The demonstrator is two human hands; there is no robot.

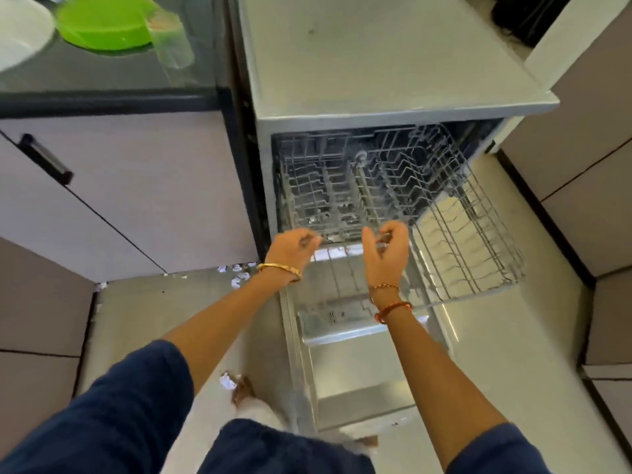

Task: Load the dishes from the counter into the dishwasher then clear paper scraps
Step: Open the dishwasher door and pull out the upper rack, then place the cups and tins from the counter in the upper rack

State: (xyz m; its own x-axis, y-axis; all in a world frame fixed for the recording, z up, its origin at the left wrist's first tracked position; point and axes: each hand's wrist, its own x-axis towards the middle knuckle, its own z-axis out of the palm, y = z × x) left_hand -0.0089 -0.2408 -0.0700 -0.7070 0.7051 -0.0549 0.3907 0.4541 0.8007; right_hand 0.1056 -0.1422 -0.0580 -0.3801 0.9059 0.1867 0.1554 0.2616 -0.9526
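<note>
The dishwasher [393, 97] stands open, its door [359, 381] down. Both hands curl their grip on the front rail of the rack [461, 234]: left hand [294, 244], right hand [388, 248]. Green plates [102, 22] wait on the bench [102, 83]; paper scraps [239, 277] litter the floor.

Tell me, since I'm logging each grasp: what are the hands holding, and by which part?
Both the left hand and the right hand are curled over the front rim of the upper dishwasher rack. No dish is held.

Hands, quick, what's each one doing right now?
Left hand: fingers curled at the front rim of the dishwasher rack; grip cannot be told.
Right hand: same, curled at the rim; grip unclear.
</note>
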